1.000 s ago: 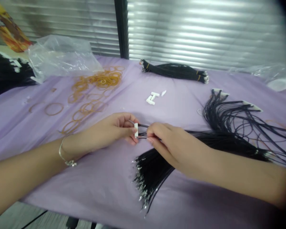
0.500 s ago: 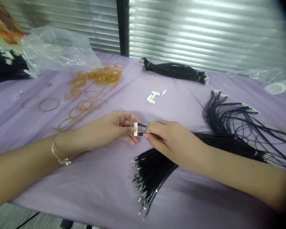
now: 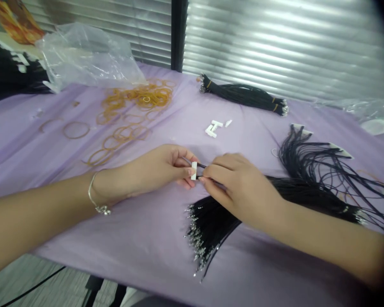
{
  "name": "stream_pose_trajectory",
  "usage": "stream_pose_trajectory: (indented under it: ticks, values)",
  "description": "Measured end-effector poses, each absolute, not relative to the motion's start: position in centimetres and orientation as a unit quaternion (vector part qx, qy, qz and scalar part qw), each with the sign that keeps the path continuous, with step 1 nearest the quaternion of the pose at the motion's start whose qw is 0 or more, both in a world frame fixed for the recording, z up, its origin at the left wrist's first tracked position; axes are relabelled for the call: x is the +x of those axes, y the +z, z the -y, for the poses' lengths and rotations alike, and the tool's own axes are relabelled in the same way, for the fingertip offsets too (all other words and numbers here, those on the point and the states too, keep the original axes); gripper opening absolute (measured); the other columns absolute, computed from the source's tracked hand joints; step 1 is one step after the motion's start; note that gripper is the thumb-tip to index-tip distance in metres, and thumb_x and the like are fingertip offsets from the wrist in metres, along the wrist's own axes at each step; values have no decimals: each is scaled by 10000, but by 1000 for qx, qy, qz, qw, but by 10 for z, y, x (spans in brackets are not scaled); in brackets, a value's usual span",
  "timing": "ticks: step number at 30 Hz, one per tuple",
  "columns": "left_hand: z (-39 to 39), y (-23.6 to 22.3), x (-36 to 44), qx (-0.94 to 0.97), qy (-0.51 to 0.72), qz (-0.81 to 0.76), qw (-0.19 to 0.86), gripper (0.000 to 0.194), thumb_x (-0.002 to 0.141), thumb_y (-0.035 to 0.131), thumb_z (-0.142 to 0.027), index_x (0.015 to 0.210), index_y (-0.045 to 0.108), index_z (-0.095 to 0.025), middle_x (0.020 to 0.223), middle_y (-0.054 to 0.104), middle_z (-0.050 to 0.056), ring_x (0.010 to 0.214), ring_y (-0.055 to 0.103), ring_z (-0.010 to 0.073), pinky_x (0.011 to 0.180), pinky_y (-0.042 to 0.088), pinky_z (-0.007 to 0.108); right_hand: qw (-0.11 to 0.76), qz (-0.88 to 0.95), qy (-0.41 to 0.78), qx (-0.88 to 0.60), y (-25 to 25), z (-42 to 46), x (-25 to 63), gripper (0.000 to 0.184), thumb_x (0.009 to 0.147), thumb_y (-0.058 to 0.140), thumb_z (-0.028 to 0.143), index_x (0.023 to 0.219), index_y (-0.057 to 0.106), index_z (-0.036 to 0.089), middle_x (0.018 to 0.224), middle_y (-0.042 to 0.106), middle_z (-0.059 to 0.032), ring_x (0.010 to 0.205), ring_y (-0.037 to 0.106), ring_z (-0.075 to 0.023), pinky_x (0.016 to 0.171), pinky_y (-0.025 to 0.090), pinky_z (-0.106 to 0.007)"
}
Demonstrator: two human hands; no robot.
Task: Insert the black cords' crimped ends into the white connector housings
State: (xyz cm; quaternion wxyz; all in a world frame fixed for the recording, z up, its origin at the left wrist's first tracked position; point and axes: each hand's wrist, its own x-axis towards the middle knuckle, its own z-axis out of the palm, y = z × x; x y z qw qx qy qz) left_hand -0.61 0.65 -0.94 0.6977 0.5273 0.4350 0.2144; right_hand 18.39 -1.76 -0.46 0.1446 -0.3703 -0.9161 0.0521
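Note:
My left hand (image 3: 161, 169) pinches a small white connector (image 3: 194, 170) between thumb and fingers at the table's middle. My right hand (image 3: 240, 183) is closed on thin black wires (image 3: 201, 166) that run into that connector; the two hands almost touch. Under my right hand lies a fanned bundle of black wires (image 3: 208, 230) with metal tips pointing toward the front edge.
Purple cloth (image 3: 141, 238) covers the table. Several rubber bands (image 3: 131, 111) lie at the back left beside a clear plastic bag (image 3: 86, 55). A tied black wire bundle (image 3: 243, 94) and loose white connectors (image 3: 215, 127) lie behind; looped finished wires (image 3: 323, 162) sit on the right.
My right hand has pushed closer to the connector, closing the gap between the hands. The view has shifted slightly, so everything sits a little further right.

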Motion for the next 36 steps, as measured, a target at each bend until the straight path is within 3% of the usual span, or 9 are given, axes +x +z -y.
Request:
stream_pose_trajectory:
  ticks: [3, 8, 14, 18, 21, 24, 31, 36]
  values:
    - [-6, -7, -6, 532, 214, -436, 694, 47, 823, 540, -99, 863, 532, -121, 671, 645, 7, 624, 618, 89, 631, 528, 189, 146, 922, 4, -358, 3, 26, 185, 163, 864, 475, 234, 846, 625, 173, 874, 575, -53, 807, 483, -174, 756, 336, -340]
    - [-7, -3, -5, 553, 194, -449, 674, 60, 817, 549, -83, 867, 540, -114, 681, 655, 8, 596, 622, 86, 603, 521, 171, 62, 926, 166, -332, -2, 28, 186, 151, 871, 458, 189, 850, 605, 166, 880, 579, -23, 843, 491, -156, 785, 349, -333]
    - [-7, -3, -5, 580, 189, -440, 660, 64, 825, 546, -87, 886, 541, -103, 678, 658, 9, 595, 623, 73, 576, 500, 132, 20, 908, 233, -349, -4, 23, 186, 109, 867, 464, 181, 842, 563, 141, 933, 560, -40, 867, 462, -167, 820, 337, -345]
    - [-7, -4, -6, 577, 184, -435, 667, 86, 831, 549, -113, 913, 531, -97, 732, 663, 27, 633, 627, 88, 616, 523, 182, 22, 895, 256, -365, 5, 23, 187, 152, 895, 399, 203, 882, 541, 148, 847, 564, -30, 777, 471, -143, 728, 344, -292]
    - [-5, -3, -7, 590, 176, -436, 656, 139, 826, 567, -135, 956, 531, -99, 773, 665, 31, 639, 618, 72, 627, 506, 155, 26, 874, 303, -378, 9, 18, 188, 146, 881, 422, 232, 881, 558, 178, 784, 588, 15, 672, 479, -99, 626, 322, -242]
    - [-4, -2, -7, 588, 180, -444, 651, 163, 819, 566, -120, 976, 528, -98, 760, 657, 25, 642, 616, 72, 626, 498, 147, 45, 869, 320, -373, 8, 13, 188, 132, 850, 475, 225, 872, 603, 199, 817, 623, 50, 686, 510, -67, 630, 331, -213]
    - [-2, 0, -6, 595, 181, -454, 638, 187, 833, 539, -112, 1019, 543, -98, 760, 658, 21, 631, 607, 66, 636, 490, 151, 79, 865, 332, -369, 5, 12, 188, 128, 815, 512, 211, 764, 625, 182, 681, 592, 54, 581, 464, -40, 566, 314, -193]
    - [-2, -2, -5, 635, 179, -423, 621, 137, 866, 511, -175, 922, 600, -86, 765, 629, 12, 676, 578, 61, 655, 489, 146, 102, 856, 319, -394, 6, 11, 190, 159, 848, 471, 214, 755, 593, 171, 663, 572, 52, 548, 438, -32, 541, 307, -189]
